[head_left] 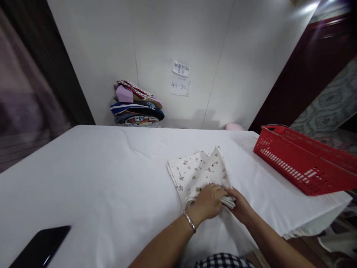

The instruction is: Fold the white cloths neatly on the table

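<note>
A white cloth printed with small leaf and plant motifs lies in folded layers on the table, towards its near side. My left hand, with a silver bangle at the wrist, is closed over the near edge of the cloth. At the cloth's right near corner, my right hand grips the stacked layers between thumb and fingers. The near part of the fabric is bunched into a fold under both hands. The fingertips beneath the cloth are hidden.
The table has a white cover. A red plastic basket stands at the right edge. A black phone lies at the near left. Behind the table's far edge rises a pile of folded clothes; paper signs hang on the wall.
</note>
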`<state>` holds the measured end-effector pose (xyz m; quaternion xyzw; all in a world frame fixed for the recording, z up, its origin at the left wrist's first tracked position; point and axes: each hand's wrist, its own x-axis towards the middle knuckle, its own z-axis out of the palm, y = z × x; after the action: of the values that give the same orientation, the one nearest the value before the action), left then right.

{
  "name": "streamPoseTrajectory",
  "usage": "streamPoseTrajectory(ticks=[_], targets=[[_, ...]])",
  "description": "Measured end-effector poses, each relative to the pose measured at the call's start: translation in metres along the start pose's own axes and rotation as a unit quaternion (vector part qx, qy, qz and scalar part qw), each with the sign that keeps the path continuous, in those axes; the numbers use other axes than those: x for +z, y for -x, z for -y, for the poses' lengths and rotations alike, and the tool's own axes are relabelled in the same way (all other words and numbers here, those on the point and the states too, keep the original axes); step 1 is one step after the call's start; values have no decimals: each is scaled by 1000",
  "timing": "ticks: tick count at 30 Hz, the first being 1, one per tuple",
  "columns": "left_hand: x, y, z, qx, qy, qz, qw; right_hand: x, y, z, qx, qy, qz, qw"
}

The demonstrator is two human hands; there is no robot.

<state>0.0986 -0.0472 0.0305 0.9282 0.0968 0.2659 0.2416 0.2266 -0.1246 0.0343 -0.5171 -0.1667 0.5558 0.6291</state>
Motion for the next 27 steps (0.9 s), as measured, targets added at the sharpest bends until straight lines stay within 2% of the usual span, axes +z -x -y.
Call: streamPoseTrajectory(ticks=[2,4,7,11,14,16,18,21,24,27], targets=[[-9,-2,-1,-30,41,16,999,0,2,-1,-33,52,15,998],[-19,-4,0,-95,84,13,992,2,2,-2,-74,113,23,991],[-29,-6,3,-210,116,-35,970,7,0,-3,-133,205,25,969],[-30,-5,6,-307,138,-82,938,24,-3,-6,-212,312,44,925],[-30,-5,8,-341,146,-98,923,38,1,-4,-218,346,82,909],[-32,-5,12,-353,162,-102,916,42,4,-2,-195,330,123,915],[-34,-7,18,-354,198,-96,909,40,5,-2,-154,284,135,937],[-33,-9,27,-345,259,-94,897,33,1,-5,-88,209,71,971],[-30,-11,31,-352,280,-88,889,34,-4,-9,-126,188,25,974],[-28,-12,32,-356,278,-82,888,40,-7,-11,-170,189,31,967]])
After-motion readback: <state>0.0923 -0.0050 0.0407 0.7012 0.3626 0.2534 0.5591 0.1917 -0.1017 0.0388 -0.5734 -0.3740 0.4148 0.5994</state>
